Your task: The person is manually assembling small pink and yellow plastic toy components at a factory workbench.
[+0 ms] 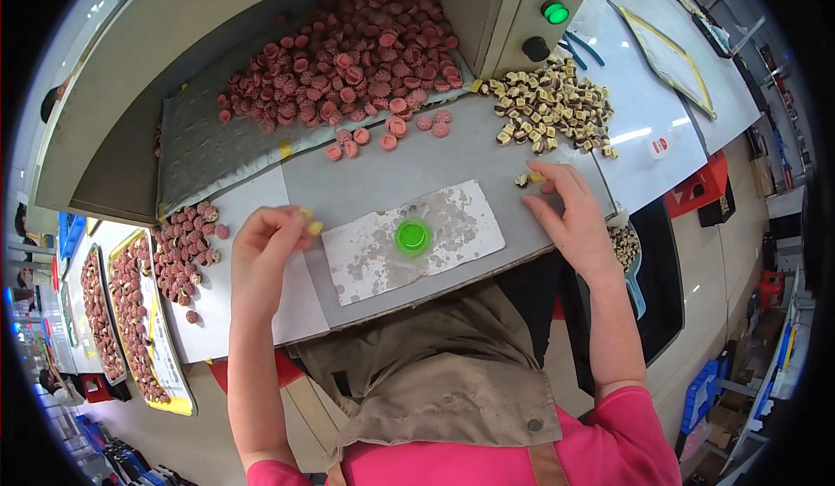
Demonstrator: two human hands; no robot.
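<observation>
My left hand (268,241) hovers over the pale sheet at the table's left. Its fingers are curled in toward the thumb, with yellow covers on the tips; anything between them is too small to make out. Farther right, my right hand (567,218) reaches over the grey tabletop with thumb and forefinger spread. Beside its yellow-covered fingertip lies a small dark-and-cream piece (521,180), apparently not gripped. Between the hands, a bright green round cup (412,237) sits on a stained white board (361,270).
Pink ribbed caps (348,73) are heaped on a grey-covered ledge under the machine hood. Many dark-and-cream pieces (557,107) are piled back right, near blue-handled pliers (584,49). Pink-and-cream pieces (181,251) lie at left, beside filled yellow-edged trays (181,382). A light-blue scoop (636,286) stands lower right.
</observation>
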